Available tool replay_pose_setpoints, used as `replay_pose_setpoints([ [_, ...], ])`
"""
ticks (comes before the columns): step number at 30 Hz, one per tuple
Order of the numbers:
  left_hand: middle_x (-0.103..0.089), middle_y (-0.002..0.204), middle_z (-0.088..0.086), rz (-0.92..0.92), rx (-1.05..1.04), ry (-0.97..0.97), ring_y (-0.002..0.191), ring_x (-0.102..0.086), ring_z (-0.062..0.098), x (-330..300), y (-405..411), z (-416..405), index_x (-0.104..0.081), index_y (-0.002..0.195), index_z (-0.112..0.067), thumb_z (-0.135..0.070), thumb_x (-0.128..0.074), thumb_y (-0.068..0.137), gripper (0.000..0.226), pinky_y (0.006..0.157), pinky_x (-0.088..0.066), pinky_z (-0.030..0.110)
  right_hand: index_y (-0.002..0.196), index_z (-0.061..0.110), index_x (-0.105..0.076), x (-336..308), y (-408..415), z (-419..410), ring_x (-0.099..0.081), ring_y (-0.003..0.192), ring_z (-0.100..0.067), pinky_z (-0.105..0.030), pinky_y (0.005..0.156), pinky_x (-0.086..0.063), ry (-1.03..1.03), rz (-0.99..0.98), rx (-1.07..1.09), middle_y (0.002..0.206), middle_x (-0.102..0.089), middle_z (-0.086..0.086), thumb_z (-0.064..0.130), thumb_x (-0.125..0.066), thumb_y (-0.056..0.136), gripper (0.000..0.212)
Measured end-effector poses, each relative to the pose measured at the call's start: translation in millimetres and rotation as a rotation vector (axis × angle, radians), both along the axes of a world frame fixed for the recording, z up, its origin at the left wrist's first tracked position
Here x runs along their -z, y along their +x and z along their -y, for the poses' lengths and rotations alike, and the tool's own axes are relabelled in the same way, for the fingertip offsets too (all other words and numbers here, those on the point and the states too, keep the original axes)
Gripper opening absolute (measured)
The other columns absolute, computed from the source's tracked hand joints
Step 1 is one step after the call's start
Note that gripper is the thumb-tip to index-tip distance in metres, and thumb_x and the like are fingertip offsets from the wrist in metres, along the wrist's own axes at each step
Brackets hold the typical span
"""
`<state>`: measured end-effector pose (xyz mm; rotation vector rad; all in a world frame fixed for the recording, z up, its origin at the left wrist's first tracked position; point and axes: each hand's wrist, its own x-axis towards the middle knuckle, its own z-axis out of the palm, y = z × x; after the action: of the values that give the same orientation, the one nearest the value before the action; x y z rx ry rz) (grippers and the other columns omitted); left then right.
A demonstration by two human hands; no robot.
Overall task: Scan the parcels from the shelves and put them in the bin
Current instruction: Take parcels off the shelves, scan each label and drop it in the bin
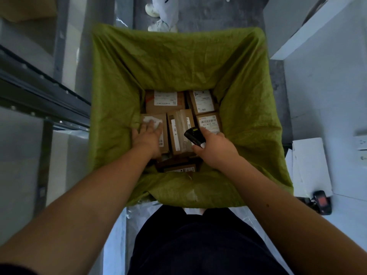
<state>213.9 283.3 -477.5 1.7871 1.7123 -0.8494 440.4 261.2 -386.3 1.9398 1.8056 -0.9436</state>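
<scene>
A bin lined with a green bag [244,100] stands in front of me, with several brown cardboard parcels at its bottom. Reaching down inside, my left hand [148,135] lies with straight fingers on a parcel [164,133] at the left of the pile. My right hand [214,147] grips a black handheld scanner [193,135], held just above the parcels near the middle. More parcels with white labels [165,99] lie at the far side of the bin.
Metal shelving [39,92] runs along the left. A white surface with papers [309,165] and a small black device [322,202] lies to the right. Another person's legs and shoes [162,16] stand beyond the bin on the grey floor.
</scene>
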Motion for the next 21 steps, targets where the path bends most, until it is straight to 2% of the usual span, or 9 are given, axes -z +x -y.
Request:
replay_pose_setpoints([
  [5,0.007,0.175,0.007,0.051,-0.066,0.068,0.161,0.006,0.032,-12,7,16,0.011,0.166,-0.033,-0.067,-0.077,0.078,0.129,0.125,-0.006,0.061,0.163,0.037,-0.013,-7,0,4,-0.058,0.116,-0.036,-0.051,0.096,-0.055,-0.009,0.004,-0.004,0.139,-0.05,-0.018,0.059,-0.055,0.097,0.082],
  [11,0.003,0.175,0.007,0.093,-0.104,0.138,0.161,0.003,0.03,-29,6,25,0.008,0.166,-0.035,-0.069,-0.058,0.093,0.104,0.126,-0.009,0.057,0.164,0.04,-0.013,-14,2,8,-0.056,0.119,-0.036,-0.051,0.101,-0.052,-0.004,-0.001,-0.03,0.141,-0.048,-0.02,0.058,-0.05,0.1,0.075],
  [15,-0.001,0.175,0.008,0.108,-0.149,0.151,0.161,0.001,0.03,-43,3,28,0.002,0.167,-0.034,-0.074,-0.056,0.091,0.103,0.125,-0.011,0.058,0.163,0.042,-0.011,-20,4,10,-0.05,0.126,-0.039,-0.052,0.106,-0.047,0.008,-0.009,-0.074,0.143,-0.045,-0.021,0.064,-0.043,0.101,0.074],
  [21,-0.001,0.175,0.007,0.12,-0.243,0.227,0.161,0.003,0.029,-71,10,43,0.0,0.167,-0.034,-0.072,-0.058,0.09,0.104,0.126,-0.007,0.058,0.164,0.042,-0.008,-29,11,12,-0.05,0.125,-0.04,-0.052,0.104,-0.047,0.057,-0.029,-0.129,0.142,-0.045,-0.02,0.069,-0.033,0.101,0.073],
])
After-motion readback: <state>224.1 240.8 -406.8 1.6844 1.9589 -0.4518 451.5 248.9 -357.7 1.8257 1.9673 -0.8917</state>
